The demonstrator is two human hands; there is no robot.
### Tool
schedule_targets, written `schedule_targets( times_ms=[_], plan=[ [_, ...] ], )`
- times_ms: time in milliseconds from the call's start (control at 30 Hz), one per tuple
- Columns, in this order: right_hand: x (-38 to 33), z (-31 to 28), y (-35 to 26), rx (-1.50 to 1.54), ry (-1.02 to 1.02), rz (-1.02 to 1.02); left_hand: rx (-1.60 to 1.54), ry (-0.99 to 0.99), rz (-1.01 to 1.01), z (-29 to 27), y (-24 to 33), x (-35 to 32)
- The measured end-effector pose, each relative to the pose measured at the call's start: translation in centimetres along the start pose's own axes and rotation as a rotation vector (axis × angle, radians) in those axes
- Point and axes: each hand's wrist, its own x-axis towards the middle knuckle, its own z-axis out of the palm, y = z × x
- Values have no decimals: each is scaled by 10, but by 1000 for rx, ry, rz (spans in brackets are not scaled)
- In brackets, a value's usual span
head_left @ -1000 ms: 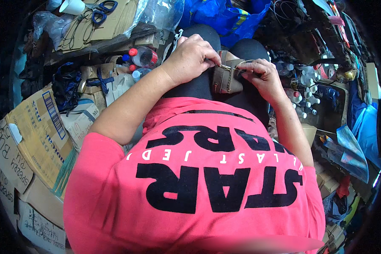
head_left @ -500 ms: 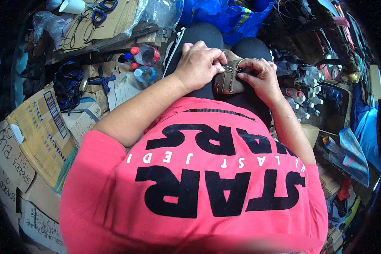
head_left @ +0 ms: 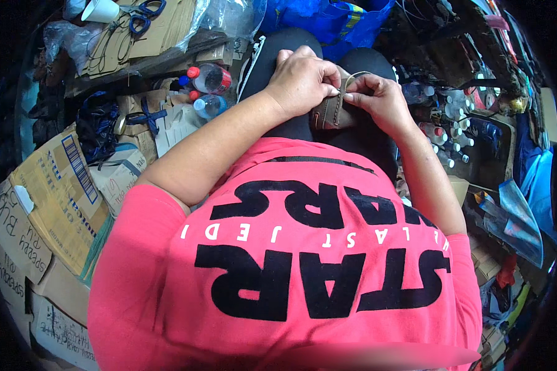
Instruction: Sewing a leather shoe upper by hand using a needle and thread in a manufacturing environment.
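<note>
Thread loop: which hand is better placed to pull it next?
Probably the right hand. The thread loop arches up beside its fingers. The left hand is close too, but its fingertips are to the left of the loop, at the brown piece.

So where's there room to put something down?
Maybe the bare cardboard between the blue scissors and clear plastic. Crowded: among the bottles at right, and on the lap, where left hand and right hand meet at the brown piece.
</note>
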Motion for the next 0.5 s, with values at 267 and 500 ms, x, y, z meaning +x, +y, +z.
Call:
schedule_targets(
  times_ms=[267, 500],
  plan=[
    [-8, -27, -1, -23, -5, -100, -19, 18, 125, -18, -9, -6],
    [-9, -23, -38, -491, -166, -365, 269, -103, 167, -29, 17, -8]
  ],
)
